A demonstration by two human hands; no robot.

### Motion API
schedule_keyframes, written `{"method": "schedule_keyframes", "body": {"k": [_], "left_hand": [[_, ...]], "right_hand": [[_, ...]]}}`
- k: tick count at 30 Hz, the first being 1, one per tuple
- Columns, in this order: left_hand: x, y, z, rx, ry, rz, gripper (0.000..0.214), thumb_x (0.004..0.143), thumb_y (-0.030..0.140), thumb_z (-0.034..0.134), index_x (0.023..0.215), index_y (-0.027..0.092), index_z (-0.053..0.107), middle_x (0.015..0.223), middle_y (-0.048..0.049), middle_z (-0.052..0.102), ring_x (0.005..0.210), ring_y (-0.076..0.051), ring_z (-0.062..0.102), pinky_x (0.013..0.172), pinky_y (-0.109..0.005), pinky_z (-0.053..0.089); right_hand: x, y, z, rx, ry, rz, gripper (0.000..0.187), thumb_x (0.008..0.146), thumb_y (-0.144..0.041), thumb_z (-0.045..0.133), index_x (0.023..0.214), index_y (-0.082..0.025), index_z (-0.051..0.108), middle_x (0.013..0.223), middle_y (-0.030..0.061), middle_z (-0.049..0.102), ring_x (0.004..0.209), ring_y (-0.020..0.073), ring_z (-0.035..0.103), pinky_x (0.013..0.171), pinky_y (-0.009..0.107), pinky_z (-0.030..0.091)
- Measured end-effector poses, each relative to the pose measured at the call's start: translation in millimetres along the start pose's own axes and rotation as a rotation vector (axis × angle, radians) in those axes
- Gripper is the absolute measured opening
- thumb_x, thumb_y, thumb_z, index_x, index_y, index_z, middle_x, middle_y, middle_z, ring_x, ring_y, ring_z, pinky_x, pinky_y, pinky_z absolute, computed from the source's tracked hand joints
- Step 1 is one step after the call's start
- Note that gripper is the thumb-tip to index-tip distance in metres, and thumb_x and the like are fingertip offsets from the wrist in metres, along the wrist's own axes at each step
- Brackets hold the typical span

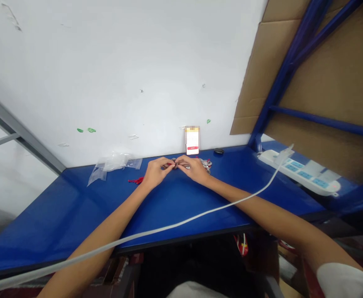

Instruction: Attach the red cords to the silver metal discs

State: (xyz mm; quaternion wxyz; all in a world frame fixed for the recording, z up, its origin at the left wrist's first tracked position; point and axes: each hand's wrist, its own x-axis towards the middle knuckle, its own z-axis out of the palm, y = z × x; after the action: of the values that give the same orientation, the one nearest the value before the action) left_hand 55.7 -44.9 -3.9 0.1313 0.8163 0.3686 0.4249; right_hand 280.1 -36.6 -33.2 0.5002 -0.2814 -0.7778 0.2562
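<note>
My left hand [157,172] and my right hand [193,169] meet above the middle of the blue table [175,203]. Their fingertips pinch a small dark metal piece [175,164] with a bit of red cord [169,165] at it; the fingers hide most of it. A red tassel [136,180] lies just left of my left hand. Beyond my right fingers sits a small heap of metal-and-red trinkets [206,164], partly hidden by that hand.
Clear plastic bags [113,164] lie at the table's back left. A card [192,140] leans on the white wall, beside a black round object [218,151]. A white cable [138,236] crosses above my forearms. A power strip [299,173] sits at right, under cardboard on a blue frame [293,62].
</note>
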Motion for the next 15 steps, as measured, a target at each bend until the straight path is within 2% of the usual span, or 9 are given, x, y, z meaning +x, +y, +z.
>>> {"method": "schedule_keyframes", "body": {"k": [4, 6, 15], "left_hand": [[-1.8, 0.9, 3.7, -0.209, 0.022, -0.172, 0.019, 0.095, 0.039, 0.075, 0.101, 0.021, 0.082, 0.089, -0.0045, 0.083, 0.077, -0.021, 0.078, 0.076, -0.032, 0.061], [-2.3, 0.6, 5.2, -0.261, 0.016, -0.214, 0.022, 0.093, 0.041, 0.077, 0.100, 0.021, 0.081, 0.088, -0.0049, 0.083, 0.076, -0.022, 0.079, 0.077, -0.033, 0.062], [-1.9, -1.8, 8.4, -0.104, 0.048, -0.197, 0.021, 0.095, 0.041, 0.073, 0.100, 0.023, 0.082, 0.094, -0.0058, 0.083, 0.081, -0.023, 0.078, 0.079, -0.035, 0.061]], "right_hand": [[1.0, -1.8, -0.8, 0.011, -0.011, 0.007, 0.015, 0.101, -0.027, 0.066, 0.115, -0.025, 0.071, 0.108, 0.0043, 0.083, 0.100, 0.0211, 0.083, 0.095, 0.035, 0.068], [1.0, -2.2, -1.1, 0.013, -0.015, 0.009, 0.015, 0.101, -0.027, 0.066, 0.114, -0.025, 0.071, 0.107, 0.0043, 0.083, 0.100, 0.0213, 0.083, 0.095, 0.035, 0.068], [1.3, -1.9, -0.9, 0.030, -0.034, 0.020, 0.013, 0.100, -0.030, 0.068, 0.111, -0.025, 0.072, 0.106, 0.0041, 0.083, 0.100, 0.0219, 0.083, 0.098, 0.038, 0.067]]}}
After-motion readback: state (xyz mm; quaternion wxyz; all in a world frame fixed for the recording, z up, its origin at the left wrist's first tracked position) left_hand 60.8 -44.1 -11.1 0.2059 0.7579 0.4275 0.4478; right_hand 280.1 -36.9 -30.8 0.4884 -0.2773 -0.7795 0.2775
